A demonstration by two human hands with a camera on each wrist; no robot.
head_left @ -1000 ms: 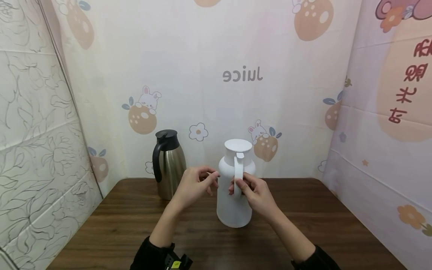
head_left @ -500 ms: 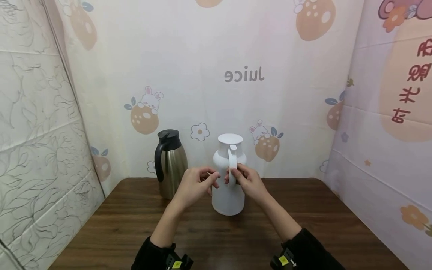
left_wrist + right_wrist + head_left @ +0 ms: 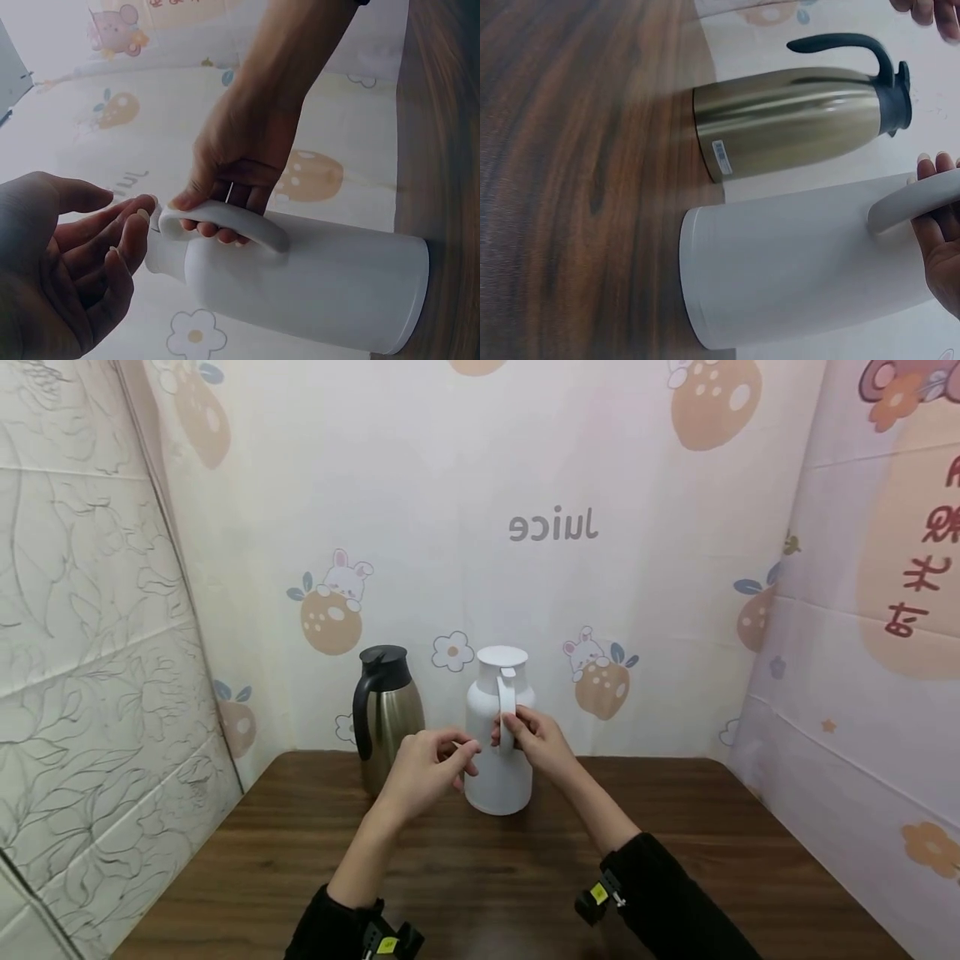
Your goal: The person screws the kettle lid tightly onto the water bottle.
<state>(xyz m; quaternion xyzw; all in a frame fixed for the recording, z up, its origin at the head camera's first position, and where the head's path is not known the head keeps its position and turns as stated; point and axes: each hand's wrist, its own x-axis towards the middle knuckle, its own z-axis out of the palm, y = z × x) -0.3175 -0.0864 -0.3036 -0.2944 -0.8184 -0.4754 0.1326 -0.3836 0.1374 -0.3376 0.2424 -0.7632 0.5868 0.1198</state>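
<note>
A white vacuum jug (image 3: 498, 787) with a flat round lid stands upright at the middle of the table, its handle facing me. My right hand (image 3: 543, 747) grips that handle (image 3: 240, 219), thumb on one side and fingers curled through the loop. Left of the jug, my left hand (image 3: 427, 770) hovers with loosely bent fingers and holds nothing; in the left wrist view, its fingertips (image 3: 142, 214) are near the jug's neck. A gold-brown steel thermos (image 3: 393, 718) with black lid and handle is behind my left hand, which hides part of its lower right side.
The dark wooden table (image 3: 480, 885) reaches back to a printed curtain (image 3: 450, 485). Patterned cloth panels (image 3: 90, 635) stand along the left and right sides. The steel thermos is close to the white jug's left.
My right hand has moved the white jug away from me and slightly left, towards the back of the table. My left hand stays nearly in place. The head view has turned slightly left.
</note>
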